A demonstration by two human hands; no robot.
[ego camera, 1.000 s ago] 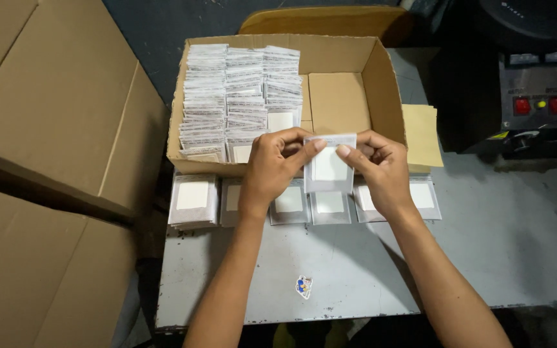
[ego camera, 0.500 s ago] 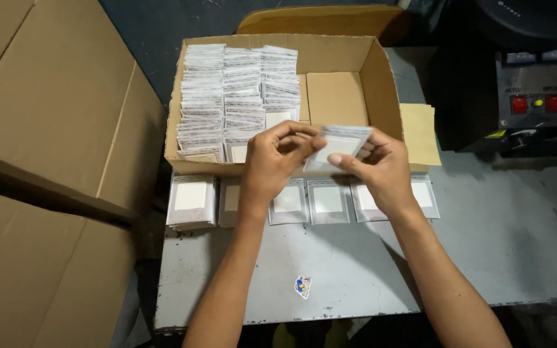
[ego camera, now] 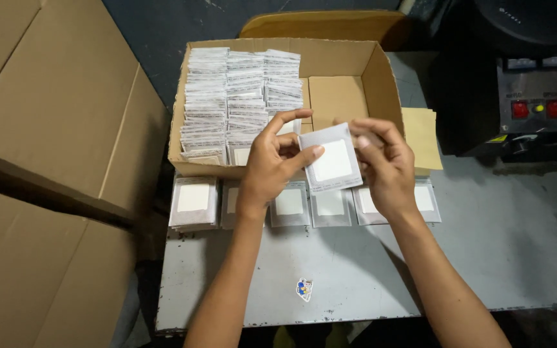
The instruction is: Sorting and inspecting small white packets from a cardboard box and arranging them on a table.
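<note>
Since the earlier frames the clear pouch (ego camera: 332, 164) with its white square insert has been turned from edge-on to face up and lifted slightly, tilted, between both hands. The left hand (ego camera: 272, 164) pinches the pouch's left edge, thumb on top and forefinger raised above it. The right hand (ego camera: 383, 166) grips the right edge with fingers curled over the top corner. Just beyond both hands stands an open cardboard box (ego camera: 381, 77), its left part packed with 3 rows of like pouches (ego camera: 243, 96) on edge. Directly beneath the hands, a row of stacked pouches (ego camera: 195, 201) lies flat on the grey table (ego camera: 485, 258). Nearer the wrists, a small sticker (ego camera: 303, 289) lies on the table. Right of the right hand sits a black machine with 2 red buttons (ego camera: 536, 109).
</note>
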